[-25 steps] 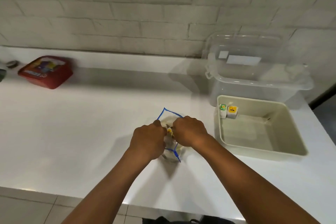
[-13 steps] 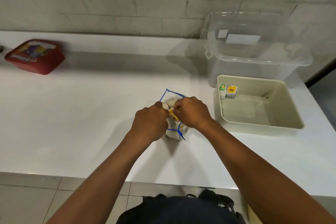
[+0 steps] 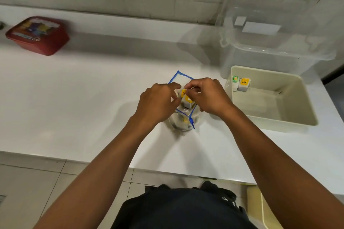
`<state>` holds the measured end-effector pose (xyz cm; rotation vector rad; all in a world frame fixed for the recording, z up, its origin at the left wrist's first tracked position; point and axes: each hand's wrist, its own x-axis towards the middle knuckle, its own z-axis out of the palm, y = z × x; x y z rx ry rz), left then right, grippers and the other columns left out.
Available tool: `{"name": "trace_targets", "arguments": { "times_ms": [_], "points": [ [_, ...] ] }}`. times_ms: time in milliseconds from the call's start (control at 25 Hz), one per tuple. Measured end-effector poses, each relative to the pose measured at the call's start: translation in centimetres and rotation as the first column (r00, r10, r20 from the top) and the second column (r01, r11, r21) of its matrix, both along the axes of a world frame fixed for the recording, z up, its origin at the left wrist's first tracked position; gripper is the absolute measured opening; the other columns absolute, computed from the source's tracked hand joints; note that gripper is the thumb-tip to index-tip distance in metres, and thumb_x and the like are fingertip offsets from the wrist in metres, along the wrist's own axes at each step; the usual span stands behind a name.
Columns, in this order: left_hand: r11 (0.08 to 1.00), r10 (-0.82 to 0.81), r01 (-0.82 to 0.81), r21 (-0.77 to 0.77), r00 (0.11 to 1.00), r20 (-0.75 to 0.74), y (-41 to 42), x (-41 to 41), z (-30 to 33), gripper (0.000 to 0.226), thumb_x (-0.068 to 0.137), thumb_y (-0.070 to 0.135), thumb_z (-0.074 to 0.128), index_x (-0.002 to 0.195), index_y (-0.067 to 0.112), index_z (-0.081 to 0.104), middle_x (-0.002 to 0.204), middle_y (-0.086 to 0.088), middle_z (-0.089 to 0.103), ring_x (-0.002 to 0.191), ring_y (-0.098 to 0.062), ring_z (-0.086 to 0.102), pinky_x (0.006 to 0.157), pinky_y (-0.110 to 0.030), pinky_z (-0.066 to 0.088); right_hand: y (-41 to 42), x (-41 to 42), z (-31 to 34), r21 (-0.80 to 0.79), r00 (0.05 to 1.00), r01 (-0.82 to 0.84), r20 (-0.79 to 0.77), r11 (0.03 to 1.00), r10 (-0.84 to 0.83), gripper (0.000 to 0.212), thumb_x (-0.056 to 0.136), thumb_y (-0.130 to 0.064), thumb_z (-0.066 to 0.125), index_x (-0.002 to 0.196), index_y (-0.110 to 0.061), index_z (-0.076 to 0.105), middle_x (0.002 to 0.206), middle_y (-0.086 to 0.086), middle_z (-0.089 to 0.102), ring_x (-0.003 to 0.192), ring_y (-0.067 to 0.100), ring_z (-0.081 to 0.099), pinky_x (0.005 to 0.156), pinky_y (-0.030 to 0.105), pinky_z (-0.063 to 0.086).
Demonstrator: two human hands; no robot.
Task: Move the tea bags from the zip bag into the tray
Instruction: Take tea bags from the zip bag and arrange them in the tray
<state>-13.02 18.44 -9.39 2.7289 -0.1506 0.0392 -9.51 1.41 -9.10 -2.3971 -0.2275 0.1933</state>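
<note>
- My left hand grips the mouth of the zip bag on the white counter, holding it open.
- My right hand pinches a yellow-labelled tea bag at the opening; more lie inside the bag.
- Two tea bags stand in the beige tray, to my right.
- Next, I reckon: lift this one clear and carry it right into the tray.

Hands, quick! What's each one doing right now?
Left hand: grips the zip bag at its mouth.
Right hand: pinches a tea bag at the bag's opening.
</note>
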Motion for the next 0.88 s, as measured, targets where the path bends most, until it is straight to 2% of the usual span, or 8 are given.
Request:
{"name": "trace_targets", "arguments": {
  "times_ms": [120, 280, 480, 600, 680, 880],
  "points": [
    [0.98, 0.034, -0.036, -0.196, 0.999, -0.013, -0.4, 0.3, 0.5, 0.034, 0.089, 0.044, 0.063, 0.122, 0.038, 0.063, 0.109, 0.017, 0.071, 0.097, -0.015, 0.063, 0.077, -0.029, 0.049, -0.2, -0.2, 0.6, 0.087, 1.0, -0.013, 0.013, 0.996, 0.012, 0.011, 0.091, -0.022, 0.065, 0.097, -0.028, 0.073, 0.082, -0.006, 0.073, 0.06, 0.006, 0.063, 0.048, 0.026, 0.051],
    [0.945, 0.092, -0.102, -0.309, 0.995, -0.046, -0.6, 1.1, 0.6, 0.017, 0.086, 0.036, 0.069, 0.103, 0.033, 0.069, 0.09, 0.014, 0.073, 0.087, -0.012, 0.064, 0.071, -0.029, 0.05, -0.2, -0.4, 1.5, 0.201, 1.0, 0.021, 0.002, 0.979, -0.021, 0.008, 0.093, -0.022, 0.066, 0.101, -0.023, 0.063, 0.081, -0.008, 0.073, 0.044, 0.0, 0.055, 0.04, 0.022, 0.044],
    [0.913, 0.071, -0.09, -0.398, 0.996, -0.062, 0.0, 1.8, 0.9, 0.008, 0.084, 0.032, 0.074, 0.09, 0.027, 0.072, 0.079, 0.012, 0.071, 0.083, -0.007, 0.066, 0.071, -0.025, 0.05, -0.8, -0.9, 1.6, 0.212, 1.0, -0.007, 0.013, 0.977, 0.004, 0.021, 0.09, -0.027, 0.072, 0.109, -0.026, 0.063, 0.097, -0.008, 0.071, 0.049, 0.001, 0.061, 0.045, 0.02, 0.048],
    [0.869, 0.081, -0.088, -0.487, 0.996, -0.037, 0.8, 2.0, 1.8, 0.009, 0.084, 0.031, 0.075, 0.091, 0.027, 0.071, 0.08, 0.011, 0.07, 0.073, 0.001, 0.062, 0.065, -0.021, 0.045, -1.2, -0.7, 1.6, 0.193, 0.992, 0.001, 0.122, 0.981, -0.025, 0.012, 0.089, -0.027, 0.072, 0.1, -0.025, 0.069, 0.092, -0.01, 0.07, 0.056, -0.01, 0.058, 0.057, 0.02, 0.048],
    [0.836, 0.06, -0.077, -0.543, 0.997, -0.049, 0.9, 2.1, 2.5, 0.01, 0.084, 0.037, 0.074, 0.092, 0.03, 0.072, 0.079, 0.009, 0.07, 0.06, 0.004, 0.057, 0.063, -0.023, 0.045, -1.3, -0.4, 2.1, 0.223, 0.98, 0.038, 0.181, 0.974, -0.08, 0.002, 0.091, -0.027, 0.069, 0.091, -0.024, 0.07, 0.085, -0.008, 0.07, 0.056, -0.009, 0.058, 0.058, 0.021, 0.047],
    [0.786, 0.009, -0.023, -0.617, 1.0, -0.026, -0.4, 2.5, 4.2, 0.01, 0.091, 0.036, 0.068, 0.091, 0.028, 0.074, 0.082, 0.005, 0.072, 0.049, -0.001, 0.052, 0.055, -0.018, 0.045, -2.9, 0.1, 3.4, 0.295, 0.978, 0.076, 0.166, 0.952, -0.129, 0.006, 0.093, -0.024, 0.067, 0.089, -0.021, 0.07, 0.083, -0.003, 0.071, 0.043, 0.004, 0.055, 0.044, 0.017, 0.043]
  ]
}}
